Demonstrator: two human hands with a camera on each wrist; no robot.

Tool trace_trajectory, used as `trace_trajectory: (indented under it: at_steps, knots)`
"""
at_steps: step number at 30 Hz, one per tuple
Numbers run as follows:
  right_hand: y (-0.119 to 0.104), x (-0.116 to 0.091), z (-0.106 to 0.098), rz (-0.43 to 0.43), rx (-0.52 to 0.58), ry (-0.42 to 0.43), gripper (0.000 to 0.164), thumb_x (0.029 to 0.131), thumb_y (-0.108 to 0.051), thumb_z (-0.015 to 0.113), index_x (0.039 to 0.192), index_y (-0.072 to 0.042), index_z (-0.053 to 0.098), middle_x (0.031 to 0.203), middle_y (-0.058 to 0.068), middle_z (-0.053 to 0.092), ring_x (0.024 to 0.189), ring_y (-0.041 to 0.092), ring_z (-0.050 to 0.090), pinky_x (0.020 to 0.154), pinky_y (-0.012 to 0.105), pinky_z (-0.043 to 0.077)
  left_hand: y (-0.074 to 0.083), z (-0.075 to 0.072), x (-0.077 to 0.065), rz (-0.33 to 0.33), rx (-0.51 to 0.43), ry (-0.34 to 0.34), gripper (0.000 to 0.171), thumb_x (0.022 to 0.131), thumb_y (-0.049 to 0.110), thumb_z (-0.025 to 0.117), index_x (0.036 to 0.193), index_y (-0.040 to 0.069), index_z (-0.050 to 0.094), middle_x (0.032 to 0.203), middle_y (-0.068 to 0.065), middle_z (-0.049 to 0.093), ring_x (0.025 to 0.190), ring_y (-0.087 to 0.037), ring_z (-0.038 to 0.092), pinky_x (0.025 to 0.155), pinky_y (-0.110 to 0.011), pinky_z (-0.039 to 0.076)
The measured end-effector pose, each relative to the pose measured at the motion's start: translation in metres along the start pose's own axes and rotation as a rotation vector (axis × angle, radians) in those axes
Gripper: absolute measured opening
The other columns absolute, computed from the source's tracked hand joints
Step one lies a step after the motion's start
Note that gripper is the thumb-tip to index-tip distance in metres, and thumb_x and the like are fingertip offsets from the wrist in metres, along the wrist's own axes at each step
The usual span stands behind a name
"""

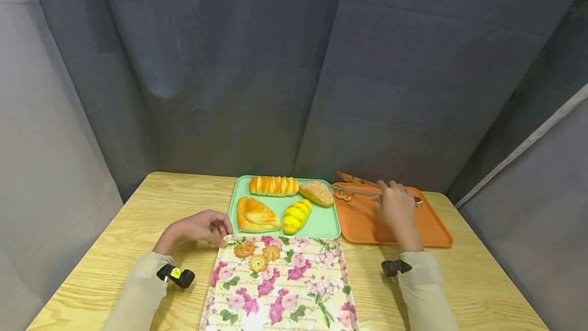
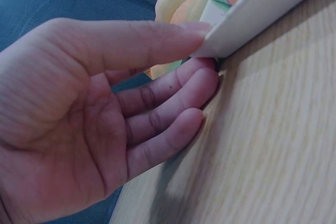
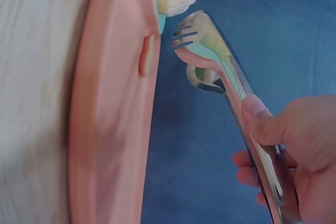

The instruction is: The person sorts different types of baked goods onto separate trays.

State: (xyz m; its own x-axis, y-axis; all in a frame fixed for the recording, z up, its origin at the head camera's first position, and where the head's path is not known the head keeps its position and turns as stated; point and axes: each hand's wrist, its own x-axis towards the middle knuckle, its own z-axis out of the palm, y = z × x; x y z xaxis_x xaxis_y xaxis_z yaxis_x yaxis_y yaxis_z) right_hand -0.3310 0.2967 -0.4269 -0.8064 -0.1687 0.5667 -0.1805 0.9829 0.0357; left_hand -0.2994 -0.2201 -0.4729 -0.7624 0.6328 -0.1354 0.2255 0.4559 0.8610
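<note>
Metal serving tongs (image 3: 226,72) are gripped in my right hand (image 1: 397,208), held above the orange tray (image 1: 427,223). Their fork-like and rounded ends stand slightly apart with nothing between them. A pretzel-shaped cookie (image 1: 342,195) lies at that tray's left end, near the tong tips. My left hand (image 1: 204,228) holds the far left corner of the flowered tray (image 1: 317,290), thumb on the rim and fingers bent beside the corner. On this tray sit a pretzel cookie (image 1: 244,249), a ring-shaped cookie (image 1: 258,263) and a fluted cookie (image 1: 271,253).
Behind the flowered tray is a green tray (image 1: 321,226). It carries a long striped bread (image 1: 273,186), a crumb-topped bun (image 1: 316,193), a folded pastry (image 1: 257,215) and a yellow roll (image 1: 296,216). Dark curtains (image 1: 239,75) hang behind the wooden table (image 1: 115,249).
</note>
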Motion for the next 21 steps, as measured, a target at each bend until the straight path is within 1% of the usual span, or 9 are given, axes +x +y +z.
trace_trajectory:
  at_steps: [4, 8, 10, 15, 17, 21]
  knots:
    - [-0.004, 0.002, -0.006, -0.016, 0.035, 0.029, 0.042, 0.084, -0.020, 0.082, 0.119, 0.000, 0.071, 0.094, 0.024, 0.068, 0.080, 0.041, 0.064, 0.069, 0.052, 0.050, 0.000, 0.000, 0.000, 0.000, -0.001, -0.003, 0.028, 0.083, 0.003, 0.078, 0.108, -0.003, 0.066, 0.093, -0.014, 0.067, 0.081, -0.018, 0.060, 0.071, -0.027, 0.052]
    - [-0.012, 0.005, -0.018, -0.050, 0.085, 0.043, 0.046, 0.082, -0.023, 0.083, 0.121, 0.000, 0.071, 0.093, 0.023, 0.069, 0.077, 0.039, 0.063, 0.066, 0.050, 0.048, 0.000, -0.001, 0.000, 0.004, -0.002, -0.005, 0.029, 0.083, 0.003, 0.078, 0.108, -0.003, 0.066, 0.092, -0.012, 0.066, 0.081, -0.017, 0.060, 0.071, -0.027, 0.052]
    - [-0.017, 0.006, -0.027, -0.070, 0.108, 0.034, 0.048, 0.083, -0.025, 0.081, 0.122, 0.000, 0.070, 0.095, 0.023, 0.069, 0.077, 0.039, 0.063, 0.067, 0.050, 0.048, 0.001, -0.001, 0.000, 0.002, -0.001, -0.003, 0.029, 0.083, 0.003, 0.079, 0.108, -0.003, 0.066, 0.092, -0.011, 0.066, 0.081, -0.017, 0.060, 0.071, -0.027, 0.051]
    - [-0.034, 0.008, -0.048, -0.120, 0.172, 0.006, 0.049, 0.086, -0.026, 0.078, 0.126, -0.001, 0.069, 0.101, 0.021, 0.071, 0.081, 0.037, 0.064, 0.073, 0.051, 0.049, 0.001, 0.000, 0.000, -0.002, -0.003, -0.001, 0.029, 0.082, 0.003, 0.079, 0.108, -0.003, 0.066, 0.093, -0.014, 0.067, 0.081, -0.018, 0.059, 0.072, -0.027, 0.051]
    - [-0.041, 0.008, -0.055, -0.150, 0.199, 0.008, 0.048, 0.085, -0.026, 0.079, 0.125, -0.002, 0.069, 0.101, 0.020, 0.071, 0.079, 0.035, 0.063, 0.072, 0.048, 0.048, 0.002, 0.000, 0.000, 0.003, -0.008, -0.004, 0.029, 0.082, 0.002, 0.078, 0.108, -0.004, 0.066, 0.093, -0.015, 0.066, 0.081, -0.018, 0.059, 0.071, -0.027, 0.051]
    - [-0.055, 0.008, -0.064, -0.219, 0.259, 0.000, 0.048, 0.082, -0.025, 0.081, 0.124, -0.004, 0.071, 0.094, 0.015, 0.071, 0.072, 0.027, 0.058, 0.068, 0.041, 0.044, 0.001, -0.001, -0.001, 0.013, -0.019, -0.011, 0.029, 0.083, 0.002, 0.078, 0.108, -0.005, 0.065, 0.092, -0.015, 0.066, 0.081, -0.016, 0.059, 0.071, -0.026, 0.051]
